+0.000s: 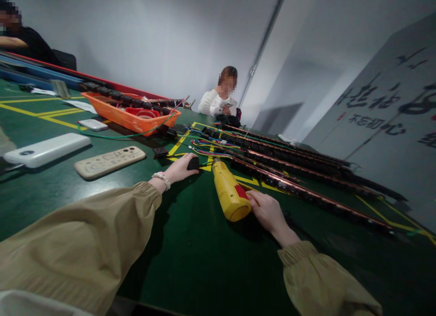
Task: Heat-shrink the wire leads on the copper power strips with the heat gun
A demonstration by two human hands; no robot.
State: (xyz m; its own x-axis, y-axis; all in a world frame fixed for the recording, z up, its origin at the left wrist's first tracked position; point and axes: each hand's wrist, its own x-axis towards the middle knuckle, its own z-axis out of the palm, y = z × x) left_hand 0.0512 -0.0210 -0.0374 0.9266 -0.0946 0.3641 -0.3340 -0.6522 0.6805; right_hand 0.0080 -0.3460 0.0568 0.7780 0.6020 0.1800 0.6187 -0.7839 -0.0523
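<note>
My right hand (267, 211) grips a yellow electric screwdriver (230, 192) with a red switch, its tip pointing away from me toward the wired end of a long black power strip (306, 193). My left hand (180, 168) rests on the green table (190, 257) and closes on a small black socket part (193, 163) just left of the screwdriver's tip. Both sleeves are tan, and the left wrist wears a bead bracelet.
Several long black strips with copper bars and coloured wires (289, 157) lie at the right. An orange tray (129, 113) of black parts, a remote control (109, 161), a white power bank (46, 150) and a phone (92, 124) lie at the left. Two people sit at the far side.
</note>
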